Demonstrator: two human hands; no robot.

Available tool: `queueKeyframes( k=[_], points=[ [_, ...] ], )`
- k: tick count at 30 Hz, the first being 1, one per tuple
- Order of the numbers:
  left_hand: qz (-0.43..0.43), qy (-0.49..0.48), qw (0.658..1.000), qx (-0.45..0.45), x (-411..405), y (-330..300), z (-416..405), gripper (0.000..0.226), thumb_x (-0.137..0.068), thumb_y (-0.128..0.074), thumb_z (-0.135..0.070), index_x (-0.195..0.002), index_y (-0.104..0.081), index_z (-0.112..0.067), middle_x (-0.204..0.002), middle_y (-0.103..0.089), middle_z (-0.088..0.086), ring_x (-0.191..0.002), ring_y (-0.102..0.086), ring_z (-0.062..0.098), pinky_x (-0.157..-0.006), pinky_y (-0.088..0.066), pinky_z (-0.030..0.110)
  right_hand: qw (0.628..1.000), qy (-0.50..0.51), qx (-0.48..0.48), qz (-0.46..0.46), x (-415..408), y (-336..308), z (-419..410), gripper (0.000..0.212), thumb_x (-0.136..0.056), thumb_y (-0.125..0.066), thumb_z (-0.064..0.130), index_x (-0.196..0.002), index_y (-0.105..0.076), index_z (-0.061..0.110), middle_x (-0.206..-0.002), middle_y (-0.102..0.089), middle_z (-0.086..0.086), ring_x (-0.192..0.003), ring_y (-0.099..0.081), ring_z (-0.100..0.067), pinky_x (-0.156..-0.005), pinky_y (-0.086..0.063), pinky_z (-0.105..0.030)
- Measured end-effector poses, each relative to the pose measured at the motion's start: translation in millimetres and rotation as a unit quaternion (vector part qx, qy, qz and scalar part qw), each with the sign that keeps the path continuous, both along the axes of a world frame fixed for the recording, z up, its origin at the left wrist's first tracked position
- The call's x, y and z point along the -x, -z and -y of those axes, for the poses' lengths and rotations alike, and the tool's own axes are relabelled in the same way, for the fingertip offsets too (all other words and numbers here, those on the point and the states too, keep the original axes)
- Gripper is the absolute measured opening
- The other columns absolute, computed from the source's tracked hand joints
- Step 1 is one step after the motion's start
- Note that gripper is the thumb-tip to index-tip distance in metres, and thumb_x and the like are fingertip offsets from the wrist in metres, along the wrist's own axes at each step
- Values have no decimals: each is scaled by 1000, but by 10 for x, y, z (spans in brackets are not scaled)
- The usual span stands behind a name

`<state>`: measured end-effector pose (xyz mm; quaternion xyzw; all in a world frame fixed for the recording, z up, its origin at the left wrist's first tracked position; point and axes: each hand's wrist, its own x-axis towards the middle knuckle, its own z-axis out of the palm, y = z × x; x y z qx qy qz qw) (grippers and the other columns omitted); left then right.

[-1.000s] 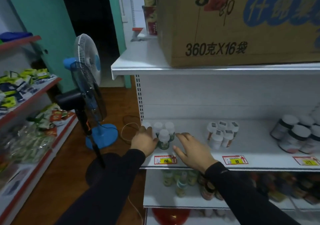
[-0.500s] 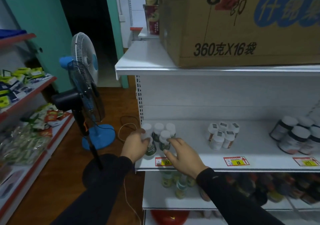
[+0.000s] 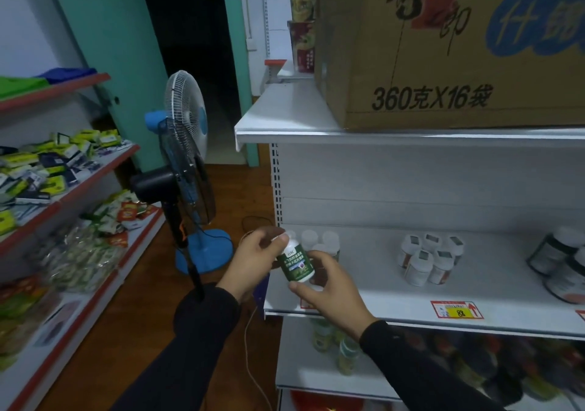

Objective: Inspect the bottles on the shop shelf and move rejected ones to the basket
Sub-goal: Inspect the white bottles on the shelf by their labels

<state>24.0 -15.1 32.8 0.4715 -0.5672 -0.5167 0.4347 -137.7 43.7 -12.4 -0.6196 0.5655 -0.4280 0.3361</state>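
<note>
A small bottle with a green label and white cap (image 3: 296, 263) is lifted off the white shelf (image 3: 373, 287), tilted, in front of its left end. My left hand (image 3: 258, 253) grips its cap end from the left. My right hand (image 3: 327, 287) holds its lower end, thumb under the base. Three more white-capped green bottles (image 3: 319, 241) stand on the shelf behind it. A cluster of white bottles with brown labels (image 3: 429, 260) stands mid-shelf. The basket is not in view.
Dark jars (image 3: 560, 265) sit at the shelf's right end. A large cardboard box (image 3: 443, 49) rests on the shelf above. A blue standing fan (image 3: 185, 163) stands on the wooden floor to the left, beside side shelves of packets (image 3: 60, 170). More bottles fill the lower shelf (image 3: 335, 344).
My left hand took a green bottle from the group and lifted it off the shelf. My right hand came over and took hold of its lower end.
</note>
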Motion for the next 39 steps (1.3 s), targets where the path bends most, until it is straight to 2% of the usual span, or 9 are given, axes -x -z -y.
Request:
queueKeyframes(
  k=[8, 12, 15, 18, 22, 25, 31, 35, 39],
  points=[
    [-50, 22, 996, -70, 44, 123, 19, 27, -96, -59, -19, -123, -61, -12, -115, -69, 9, -104, -68, 23, -82, -54, 30, 996, -18, -40, 75, 3, 8, -126, 38, -94, -64, 27, -128, -49, 36, -113, -67, 9, -98, -66, -9, -81, -58, -24],
    [-74, 2, 994, -79, 80, 124, 3, 25, -93, -64, -19, -116, -62, -11, -108, -71, 10, -96, -70, 20, -73, -54, 25, 993, -5, -48, 108, -44, 47, -139, 56, -85, -73, 36, -135, -48, 33, -127, -58, 5, -105, -65, -8, -90, -58, -33],
    [-74, -11, 994, -77, 104, 132, -16, 24, -91, -67, -23, -111, -64, -11, -105, -71, 11, -94, -70, 21, -74, -56, 27, 990, 9, -57, 131, -75, 86, -122, 64, -78, -81, 34, -132, -46, 34, -127, -56, 1, -101, -68, -13, -86, -60, -37],
    [-67, 3, 995, -71, 98, 147, -21, 26, -93, -65, -25, -114, -63, -10, -106, -71, 11, -96, -70, 21, -77, -56, 28, 987, 22, -60, 151, -89, 76, -144, 53, -84, -77, 22, -126, -46, 31, -121, -62, 3, -95, -70, -9, -84, -60, -33],
    [-98, 23, 990, -97, 73, 162, 10, 27, -97, -59, -18, -121, -60, -8, -112, -70, 13, -102, -69, 25, -86, -56, 35, 985, 28, -72, 153, -96, 64, -162, 46, -93, -66, 31, -133, -46, 26, -118, -63, 7, -94, -67, -4, -83, -59, -28],
    [-115, 15, 988, -103, 57, 151, 2, 24, -96, -58, -12, -120, -59, -8, -111, -70, 13, -100, -69, 25, -81, -57, 33, 984, 27, -80, 158, -105, 57, -163, 44, -94, -63, 34, -135, -47, 28, -121, -63, 5, -98, -66, -4, -87, -58, -29],
    [-108, -11, 990, -88, 61, 134, -43, 25, -90, -68, -21, -114, -61, -16, -108, -69, 8, -95, -66, 19, -74, -50, 28, 981, 12, -67, 181, -112, 35, -181, 52, -88, -73, 15, -127, -43, 33, -118, -57, 12, -94, -69, -5, -80, -59, -28],
    [-90, 3, 992, -84, 39, 162, -10, 27, -91, -66, -27, -116, -63, -17, -114, -68, 10, -104, -66, 23, -81, -53, 31, 983, 19, -74, 165, -111, 52, -171, 42, -93, -66, 26, -127, -43, 33, -120, -58, 2, -90, -71, -10, -83, -59, -31],
    [-126, 14, 986, -104, 32, 142, 7, 20, -95, -61, -16, -115, -61, -14, -114, -68, 12, -106, -67, 26, -89, -56, 36, 973, 9, -107, 207, -103, 36, -152, 36, -99, -53, 34, -133, -47, 24, -116, -66, -1, -99, -71, -15, -93, -57, -37]
  ],
)
